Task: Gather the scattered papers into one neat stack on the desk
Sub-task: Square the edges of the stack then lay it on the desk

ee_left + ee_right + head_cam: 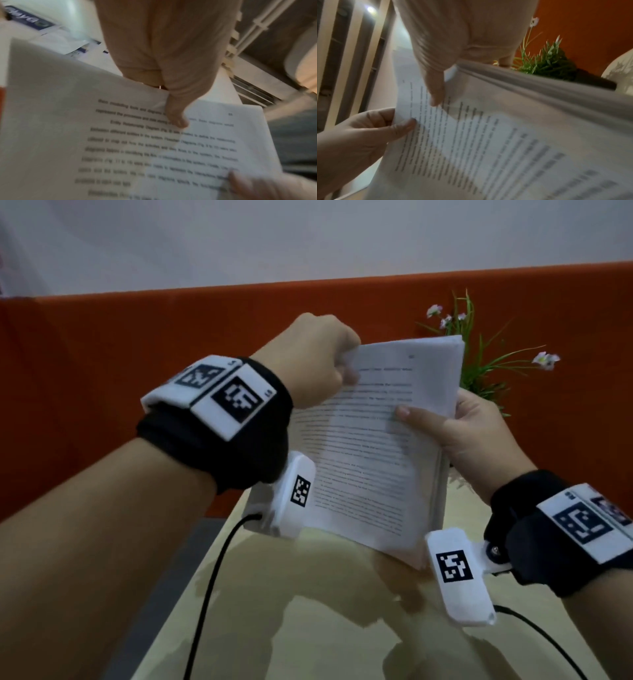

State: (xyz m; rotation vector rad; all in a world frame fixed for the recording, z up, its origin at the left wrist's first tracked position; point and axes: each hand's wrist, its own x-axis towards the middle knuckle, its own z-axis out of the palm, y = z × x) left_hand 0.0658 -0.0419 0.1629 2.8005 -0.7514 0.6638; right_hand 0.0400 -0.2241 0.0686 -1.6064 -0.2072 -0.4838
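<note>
A thick stack of printed papers is held up above the pale desk, tilted, with its lower corner close to the desk top. My left hand grips the stack's top left corner, thumb on the printed page. My right hand holds the right edge, thumb across the top sheet and fingers behind. In the right wrist view the stack fills the frame, its side edge showing several sheets, and the left hand pinches the far corner.
A potted plant with small pink flowers stands behind the stack by the orange partition. Cables from the wrist cameras trail over the desk. In the left wrist view more papers lie beyond the hand, blurred.
</note>
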